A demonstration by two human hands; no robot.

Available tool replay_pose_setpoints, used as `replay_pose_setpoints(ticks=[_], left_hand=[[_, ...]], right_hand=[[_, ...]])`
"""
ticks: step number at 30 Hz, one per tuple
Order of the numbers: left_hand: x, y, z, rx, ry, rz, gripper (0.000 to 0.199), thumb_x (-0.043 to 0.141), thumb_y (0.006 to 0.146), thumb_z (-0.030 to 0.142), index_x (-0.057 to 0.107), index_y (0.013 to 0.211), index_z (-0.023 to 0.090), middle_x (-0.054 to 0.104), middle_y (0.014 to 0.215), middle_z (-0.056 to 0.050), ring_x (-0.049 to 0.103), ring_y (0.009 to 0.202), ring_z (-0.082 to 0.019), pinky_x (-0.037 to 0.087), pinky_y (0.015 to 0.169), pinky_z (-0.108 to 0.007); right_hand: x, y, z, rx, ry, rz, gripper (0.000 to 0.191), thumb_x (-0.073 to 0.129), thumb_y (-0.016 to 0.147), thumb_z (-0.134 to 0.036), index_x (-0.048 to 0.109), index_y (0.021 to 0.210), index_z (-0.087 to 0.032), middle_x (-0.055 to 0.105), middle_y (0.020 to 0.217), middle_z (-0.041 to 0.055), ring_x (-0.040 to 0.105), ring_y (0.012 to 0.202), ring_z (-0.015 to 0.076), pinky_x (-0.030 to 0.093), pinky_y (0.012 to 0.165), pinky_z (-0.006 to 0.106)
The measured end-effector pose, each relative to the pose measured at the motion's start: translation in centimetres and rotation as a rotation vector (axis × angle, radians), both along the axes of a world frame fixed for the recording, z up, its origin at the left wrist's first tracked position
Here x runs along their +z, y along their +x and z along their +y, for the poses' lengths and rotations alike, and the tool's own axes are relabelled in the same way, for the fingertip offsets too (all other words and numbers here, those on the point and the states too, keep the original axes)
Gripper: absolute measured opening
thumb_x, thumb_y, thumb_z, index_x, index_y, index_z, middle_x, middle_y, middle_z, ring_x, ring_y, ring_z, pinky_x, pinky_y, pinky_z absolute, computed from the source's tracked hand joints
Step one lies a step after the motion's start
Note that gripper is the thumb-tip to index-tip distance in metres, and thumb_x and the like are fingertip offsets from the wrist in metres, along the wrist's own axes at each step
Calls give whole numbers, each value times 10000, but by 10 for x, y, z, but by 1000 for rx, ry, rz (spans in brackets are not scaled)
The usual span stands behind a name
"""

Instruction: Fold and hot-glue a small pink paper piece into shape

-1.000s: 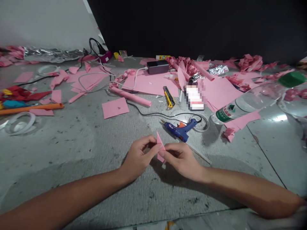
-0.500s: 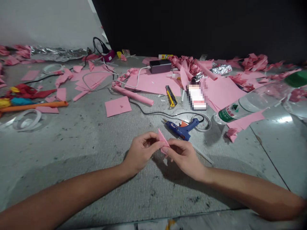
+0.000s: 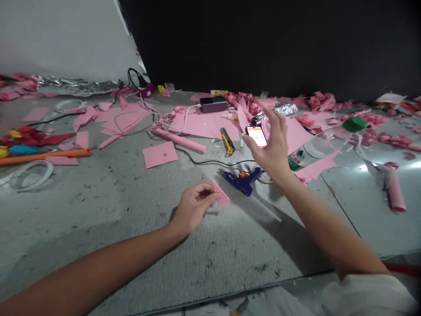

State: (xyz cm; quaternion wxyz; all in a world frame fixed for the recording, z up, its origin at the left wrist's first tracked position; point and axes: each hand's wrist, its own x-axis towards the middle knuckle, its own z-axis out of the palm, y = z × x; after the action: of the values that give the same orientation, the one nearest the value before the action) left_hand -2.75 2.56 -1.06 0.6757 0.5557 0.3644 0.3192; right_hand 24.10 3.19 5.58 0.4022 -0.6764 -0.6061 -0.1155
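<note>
With our left hand point(image 3: 194, 206) we pinch a small folded piece of pink paper point(image 3: 222, 196) between thumb and fingers, holding it above the bare near part of the grey, scuffed tabletop point(image 3: 131, 215). Our right hand point(image 3: 274, 136) is raised farther out, thumb and fingers spread wide and grasping nothing, beside a dark-edged smartphone with a lit white and orange screen point(image 3: 256, 135); we cannot tell whether the fingertips touch it. Between our hands lies a blue glue gun with an orange trigger point(image 3: 241, 181), a thin pale stick point(image 3: 266, 208) on its near side. Just left of the phone we have a yellow and black utility knife point(image 3: 228, 141), and farther left a flat pink paper rectangle point(image 3: 160, 154). Beyond our right forearm is a clear plastic bottle with a green cap point(image 3: 324, 142).
</note>
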Motion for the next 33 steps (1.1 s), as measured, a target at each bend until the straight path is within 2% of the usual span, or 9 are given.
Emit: replay_pose_setpoints(ticks=[1,3,6,8,15,22,29,33], left_hand=[[0,0,0,0,11,-2,278,853,830,416,741,840,162,628,703,20,540,635,-106,426,610,-235],[-1,0,1,-2,26,-6,289,841,842,431,738,853,161,631,718,19,546,644,-107,438,626,-239],[-3,0,0,-7,29,-22,309,844,833,451,727,853,166,621,715,25,544,647,-111,447,635,-243],[-4,0,0,-15,34,-39,306,843,835,450,720,845,170,616,716,27,543,654,-112,446,638,-244],[-6,2,0,-13,45,-62,298,839,846,446,733,861,168,630,747,18,542,673,-112,452,655,-251],[-7,1,1,1,43,-53,310,839,845,454,729,870,165,633,738,19,549,658,-111,459,643,-248],[-6,1,2,19,44,-28,338,859,825,471,733,881,162,642,738,18,556,645,-109,447,629,-240],[-4,1,1,33,46,-28,324,856,828,465,746,877,164,637,720,19,550,630,-109,435,611,-234]], right_hand=[[-3,14,17,-71,-82,-64,841,663,974,-662,363,1674,-306,413,1700,180,432,1500,466,499,1106,691],[-14,38,43,-204,-284,-95,1003,678,923,-724,275,1716,-263,338,1750,240,434,1475,540,475,1066,775],[-33,57,59,-329,-533,-44,1112,751,872,-642,183,1743,-247,290,1774,261,448,1469,562,448,1084,794],[-41,62,60,-372,-614,1,1127,785,844,-564,170,1743,-272,322,1757,250,473,1455,554,445,1094,777],[-49,66,62,-396,-605,40,1046,772,809,-416,260,1710,-272,426,1666,250,532,1382,528,459,1069,704],[-54,78,68,-386,-563,66,1029,719,790,-322,263,1709,-253,426,1664,238,541,1364,494,471,1063,664],[-56,78,68,-378,-558,60,983,656,827,-294,254,1723,-252,411,1706,220,506,1440,497,408,1129,753],[-49,73,64,-342,-600,48,971,710,831,-341,309,1711,-245,304,1800,204,441,1522,514,399,1151,788]])
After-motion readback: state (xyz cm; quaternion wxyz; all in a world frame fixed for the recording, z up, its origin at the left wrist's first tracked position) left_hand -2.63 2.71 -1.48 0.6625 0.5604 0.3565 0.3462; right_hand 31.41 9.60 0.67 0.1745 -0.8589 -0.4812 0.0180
